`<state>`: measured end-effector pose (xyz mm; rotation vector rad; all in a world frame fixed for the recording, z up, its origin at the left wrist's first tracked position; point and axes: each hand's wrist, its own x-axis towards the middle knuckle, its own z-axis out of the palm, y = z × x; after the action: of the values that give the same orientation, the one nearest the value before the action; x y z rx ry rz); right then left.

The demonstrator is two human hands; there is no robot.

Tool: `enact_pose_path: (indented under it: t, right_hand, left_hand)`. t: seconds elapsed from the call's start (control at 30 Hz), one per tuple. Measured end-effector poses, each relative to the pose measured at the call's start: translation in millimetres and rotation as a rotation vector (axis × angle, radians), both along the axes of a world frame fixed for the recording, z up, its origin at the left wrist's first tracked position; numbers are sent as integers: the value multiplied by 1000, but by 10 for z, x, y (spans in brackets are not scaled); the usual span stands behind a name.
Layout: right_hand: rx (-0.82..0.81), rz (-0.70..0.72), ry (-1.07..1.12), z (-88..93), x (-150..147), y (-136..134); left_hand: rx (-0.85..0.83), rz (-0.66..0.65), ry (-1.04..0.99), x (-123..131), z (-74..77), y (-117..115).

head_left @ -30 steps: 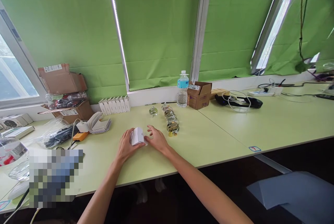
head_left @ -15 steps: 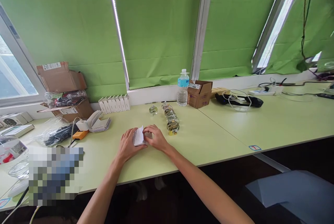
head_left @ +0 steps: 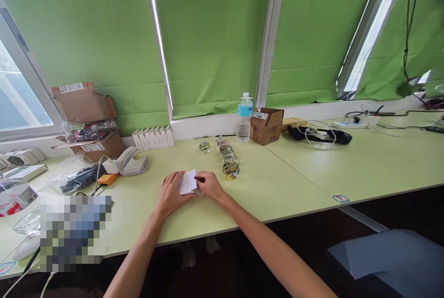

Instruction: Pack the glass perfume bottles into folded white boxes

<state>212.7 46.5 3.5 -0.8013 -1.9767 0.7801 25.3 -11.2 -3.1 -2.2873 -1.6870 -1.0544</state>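
Observation:
A small white booklet (head_left: 187, 183) with lines of print lies in front of me, close to the table's near side. My left hand (head_left: 173, 191) grips its left and lower edge, with the thumb along the bottom. At the booklet's right edge, my right hand (head_left: 210, 185) is closed in a pinch on a page that stands partly raised. Beyond my right hand runs a row of several shiny round things (head_left: 229, 157), clear and gold-coloured. One similar round thing (head_left: 204, 146) sits apart to the left of that row.
Small white boxes (head_left: 153, 139) stand in a row against the wall. Left are an open booklet (head_left: 133, 163), an orange device (head_left: 107, 179) and cardboard boxes (head_left: 85, 106). A water bottle (head_left: 244, 120), an open carton (head_left: 266, 126) and black glasses-like gear (head_left: 319, 135) stand behind, toward the right.
My right hand has moved slightly right, drawing the raised page over with it, so more of the printed sheet shows. My left hand keeps its hold on the booklet.

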Motion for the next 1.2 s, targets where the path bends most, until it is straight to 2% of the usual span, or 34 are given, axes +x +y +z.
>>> enact_pose_path:
  t: [0.17, 0.3, 0.47, 0.8, 1.03, 1.2]
  right_hand:
    - [-68, 7, -32, -17, 53, 45]
    - [-48, -8, -63, 1, 69, 25]
    - [-42, -13, -88, -12, 55, 64]
    - [-72, 179, -31, 48, 72, 31]
    - [-76, 232, 1, 111, 129, 13]
    - [-101, 255, 15, 89, 153, 12]
  left_hand:
    - [7, 9, -4, -19, -6, 10]
    - [6, 22, -18, -32, -14, 18]
    - [-12, -32, -4, -15, 8, -4]
    - [-39, -61, -53, -48, 21, -8]
    - [-73, -61, -120, -53, 21, -2]
    - [-107, -41, -176, -75, 12, 23]
